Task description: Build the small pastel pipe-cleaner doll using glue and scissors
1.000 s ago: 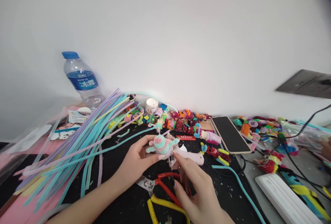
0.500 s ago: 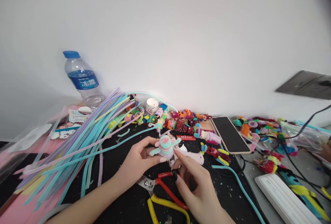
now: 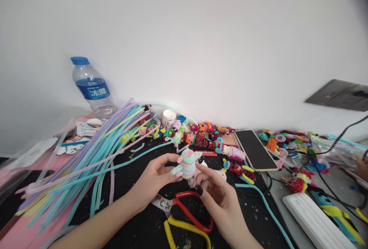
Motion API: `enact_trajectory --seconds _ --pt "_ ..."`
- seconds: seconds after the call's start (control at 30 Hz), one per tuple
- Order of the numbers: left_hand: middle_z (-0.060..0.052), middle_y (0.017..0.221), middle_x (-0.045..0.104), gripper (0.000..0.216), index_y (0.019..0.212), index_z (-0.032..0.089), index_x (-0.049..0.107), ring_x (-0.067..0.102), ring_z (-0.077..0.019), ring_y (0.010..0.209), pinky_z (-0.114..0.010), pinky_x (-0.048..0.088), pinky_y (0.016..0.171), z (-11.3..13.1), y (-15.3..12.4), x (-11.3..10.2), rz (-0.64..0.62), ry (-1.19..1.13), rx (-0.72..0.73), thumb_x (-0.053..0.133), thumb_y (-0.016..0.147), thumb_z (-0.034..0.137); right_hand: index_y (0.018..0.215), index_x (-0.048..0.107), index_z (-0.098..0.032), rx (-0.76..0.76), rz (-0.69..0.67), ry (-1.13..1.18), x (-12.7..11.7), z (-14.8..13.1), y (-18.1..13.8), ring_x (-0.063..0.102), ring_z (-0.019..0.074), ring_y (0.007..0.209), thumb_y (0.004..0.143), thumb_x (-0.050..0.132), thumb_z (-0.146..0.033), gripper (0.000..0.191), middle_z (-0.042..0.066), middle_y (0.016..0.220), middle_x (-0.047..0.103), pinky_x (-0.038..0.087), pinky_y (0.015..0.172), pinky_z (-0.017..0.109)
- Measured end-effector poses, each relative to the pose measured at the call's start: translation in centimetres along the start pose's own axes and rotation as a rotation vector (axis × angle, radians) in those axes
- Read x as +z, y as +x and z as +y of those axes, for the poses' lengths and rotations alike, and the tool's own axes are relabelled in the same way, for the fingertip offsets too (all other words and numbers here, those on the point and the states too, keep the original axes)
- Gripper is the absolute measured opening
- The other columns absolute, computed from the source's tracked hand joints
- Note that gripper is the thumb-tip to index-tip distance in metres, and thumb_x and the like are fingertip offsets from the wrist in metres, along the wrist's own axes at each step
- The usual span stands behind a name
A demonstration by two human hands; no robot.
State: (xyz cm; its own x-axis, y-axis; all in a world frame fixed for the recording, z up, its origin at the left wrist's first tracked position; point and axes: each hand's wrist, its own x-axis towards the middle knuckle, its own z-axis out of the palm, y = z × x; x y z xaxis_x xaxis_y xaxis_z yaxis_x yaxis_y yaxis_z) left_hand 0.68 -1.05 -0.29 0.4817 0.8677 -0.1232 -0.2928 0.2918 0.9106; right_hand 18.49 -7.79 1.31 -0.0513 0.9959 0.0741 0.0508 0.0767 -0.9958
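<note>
Pink and mint, the doll (image 3: 188, 166) pointed up, long body nearly upright, just past the scissors (image 3: 178, 205). The left hand (image 3: 153, 176) pinched it; I couldn't tell the right hand (image 3: 220, 195)'s grip.

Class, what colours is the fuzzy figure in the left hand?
The fuzzy figure is banded in mint, pink and lilac; the head view shows it.

we hold one small fuzzy figure (image 3: 188, 164), its body wound from soft stems in bands of mint, pink and pale lilac. we see a rounded top with a pink patch on it, and stubby mint limbs jutting out to either side. we have it roughly upright, just beyond the red-and-yellow scissors (image 3: 186, 215); we cannot fully make out its lower end.
</note>
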Motion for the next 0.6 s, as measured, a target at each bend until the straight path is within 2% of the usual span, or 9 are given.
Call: enact_trajectory --seconds 0.27,0.6 --pt "0.000 0.103 0.064 0.032 0.095 0.021 0.065 0.062 -0.0163 0.093 -0.027 0.050 0.082 0.06 0.15 -0.02 0.021 -0.072 -0.024 0.075 0.066 0.012 0.116 0.058 -0.027 0.028 -0.002 0.078 -0.09 -0.10 0.30 0.048 0.0113 0.066 0.084 0.059 -0.028 0.032 0.001 0.086 0.056 0.042 0.059 0.022" --pt "0.000 0.105 0.064 0.032 0.097 0.023 0.066 0.061 -0.0164 0.095 -0.028 0.050 0.084 0.44 0.09 0.09 -0.032 -0.110 -0.049 0.074 0.067 0.014 0.114 0.059 -0.027 0.024 -0.004 0.067 -0.06 -0.08 0.27 0.047 0.0109 0.065 0.083 0.060 -0.027 0.031 0.001 0.085 0.056 0.042 0.058 0.022"
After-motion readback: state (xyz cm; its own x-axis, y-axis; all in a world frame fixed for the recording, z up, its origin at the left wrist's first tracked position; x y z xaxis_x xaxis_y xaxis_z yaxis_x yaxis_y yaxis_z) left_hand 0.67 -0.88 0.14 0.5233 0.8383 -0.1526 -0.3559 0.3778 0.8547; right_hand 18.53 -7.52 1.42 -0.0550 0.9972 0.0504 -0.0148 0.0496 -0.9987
